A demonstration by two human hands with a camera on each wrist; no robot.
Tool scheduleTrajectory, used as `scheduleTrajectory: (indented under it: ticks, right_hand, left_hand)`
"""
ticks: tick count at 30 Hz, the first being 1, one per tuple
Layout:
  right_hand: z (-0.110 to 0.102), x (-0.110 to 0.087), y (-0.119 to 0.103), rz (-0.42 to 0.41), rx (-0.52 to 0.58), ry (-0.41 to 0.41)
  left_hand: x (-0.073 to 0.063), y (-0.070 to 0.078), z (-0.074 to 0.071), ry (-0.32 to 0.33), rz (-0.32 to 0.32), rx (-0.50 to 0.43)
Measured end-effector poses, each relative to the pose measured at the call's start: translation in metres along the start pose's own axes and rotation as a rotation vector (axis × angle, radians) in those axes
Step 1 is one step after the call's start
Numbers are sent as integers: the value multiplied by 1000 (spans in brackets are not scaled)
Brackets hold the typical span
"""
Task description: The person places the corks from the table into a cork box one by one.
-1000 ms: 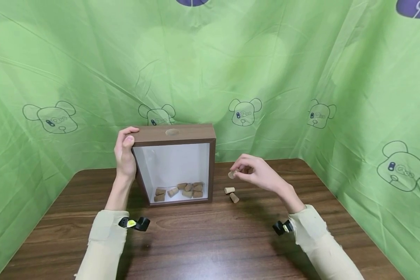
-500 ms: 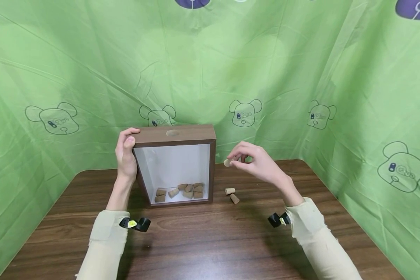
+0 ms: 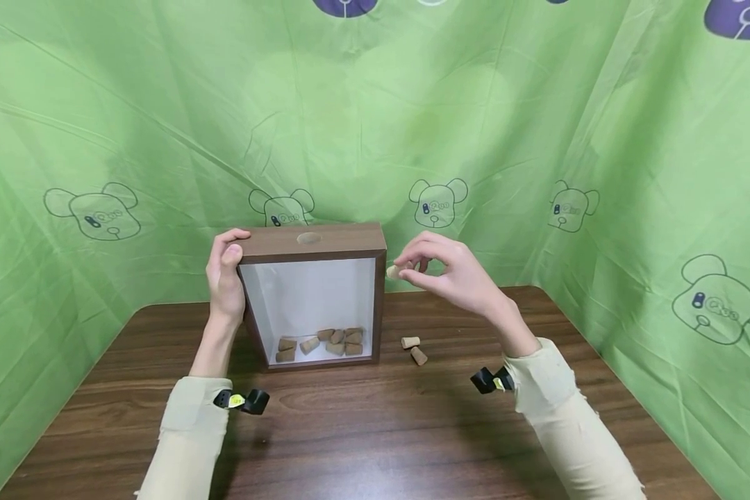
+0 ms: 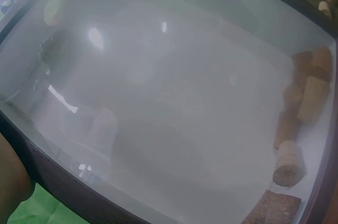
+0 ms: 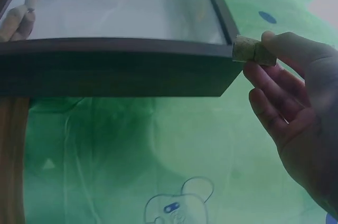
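Observation:
A dark wooden shadow box [image 3: 378,305] with a clear front stands upright on the table, a round hole [image 3: 309,238] in its top. My left hand [image 3: 226,278] grips its upper left corner, the thumb at the front edge. Between the thumb and fingers of my right hand [image 3: 453,271] is a cork stopper [image 5: 253,50], held beside the box's upper right corner. Several corks [image 3: 336,342] lie on the floor inside the box, along the right edge in the left wrist view. A pale cork [image 3: 410,342] and a browner cork [image 3: 419,356] lie on the table to its right.
The brown wooden table [image 3: 350,430] reaches back to a green curtain [image 3: 375,125] printed with bear heads, which hangs behind and on both sides. Each wrist carries a black camera strap [image 3: 244,401].
My right hand has risen and moved left with the cork, from above the loose corks to the box's upper right corner. The left hand and the box stay almost still.

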State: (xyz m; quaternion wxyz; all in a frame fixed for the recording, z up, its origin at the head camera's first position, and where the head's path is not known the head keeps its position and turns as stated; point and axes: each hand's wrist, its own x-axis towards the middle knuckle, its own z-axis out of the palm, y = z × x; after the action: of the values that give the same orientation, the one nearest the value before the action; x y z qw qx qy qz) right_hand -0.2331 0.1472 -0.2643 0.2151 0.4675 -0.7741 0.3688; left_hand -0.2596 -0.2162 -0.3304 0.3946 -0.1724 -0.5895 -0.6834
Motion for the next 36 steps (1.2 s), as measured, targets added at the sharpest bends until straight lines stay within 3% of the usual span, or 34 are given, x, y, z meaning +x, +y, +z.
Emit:
scheduleTrajectory:
  ticks: [14, 21, 36]
  right_hand:
    - [8, 42, -30, -190, 25, 45]
    - [15, 64, -42, -246, 14, 45]
    - [35, 95, -41, -216, 0, 4]
  left_hand:
    - [0, 0, 0, -1, -9, 24]
    - [-1, 1, 0, 0, -15, 32]
    - [-1, 0, 0, -2, -25, 28]
